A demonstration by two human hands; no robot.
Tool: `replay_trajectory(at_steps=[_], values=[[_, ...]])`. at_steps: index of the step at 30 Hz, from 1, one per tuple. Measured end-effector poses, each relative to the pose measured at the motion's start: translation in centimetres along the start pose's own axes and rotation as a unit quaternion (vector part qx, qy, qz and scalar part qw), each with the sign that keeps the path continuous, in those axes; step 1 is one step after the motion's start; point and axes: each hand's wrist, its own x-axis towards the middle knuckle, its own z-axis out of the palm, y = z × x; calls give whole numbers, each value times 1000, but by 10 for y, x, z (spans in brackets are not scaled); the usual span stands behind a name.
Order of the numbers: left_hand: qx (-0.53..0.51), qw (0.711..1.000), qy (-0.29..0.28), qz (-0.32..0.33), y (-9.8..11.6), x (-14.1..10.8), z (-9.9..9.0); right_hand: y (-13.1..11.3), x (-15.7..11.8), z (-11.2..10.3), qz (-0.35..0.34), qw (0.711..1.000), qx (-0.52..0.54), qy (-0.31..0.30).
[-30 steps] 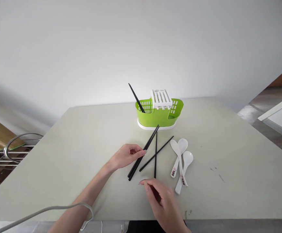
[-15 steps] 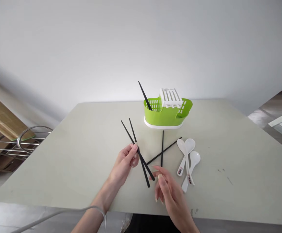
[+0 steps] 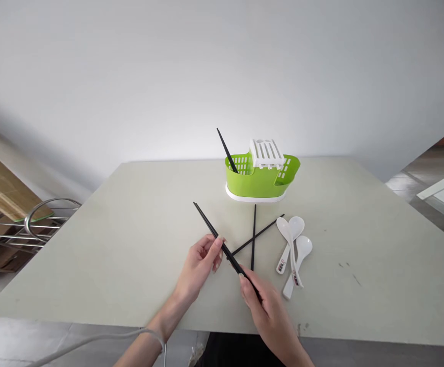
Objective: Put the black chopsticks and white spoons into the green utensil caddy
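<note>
A pair of black chopsticks (image 3: 207, 222) lies side by side, held above the table between both hands. My left hand (image 3: 202, 262) pinches them near the middle with thumb and fingers. Around their thick ends, my right hand (image 3: 265, 308) is closed. Beyond the hands, two more black chopsticks (image 3: 254, 237) lie crossed on the table. Three white spoons (image 3: 293, 250) overlap to the right of them. The green cutlery holder (image 3: 258, 183) stands on a white base further back, with black chopsticks (image 3: 227, 150) leaning in its left compartment.
A white slotted rack (image 3: 266, 153) sits over the holder's middle. The pale table (image 3: 149, 204) backs onto a wall. At the left are a metal rack (image 3: 34, 224) and cardboard (image 3: 3, 178). A grey cable (image 3: 99, 336) runs past my left forearm.
The two held chopsticks were crossed and now lie together. My right hand has gone from open beside them to closed around their thick ends.
</note>
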Motion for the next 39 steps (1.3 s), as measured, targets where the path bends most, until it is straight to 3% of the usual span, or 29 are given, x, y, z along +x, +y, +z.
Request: replay_trajectory(at_steps=[6, 11, 32, 39], values=[[14, 998, 53, 39, 8, 14, -25, -5, 1, -3, -25, 1000, -10, 6], [26, 997, 45, 55, 14, 21, -37, -4, 0, -3, -20, 1000, -5, 5], [46, 998, -14, 45, 47, 24, -39, -6, -1, -7, 41, 993, 104, -23], [73, 995, 6, 69, 63, 24, -44, 1, -1, -3, 68, 980, 186, -4]])
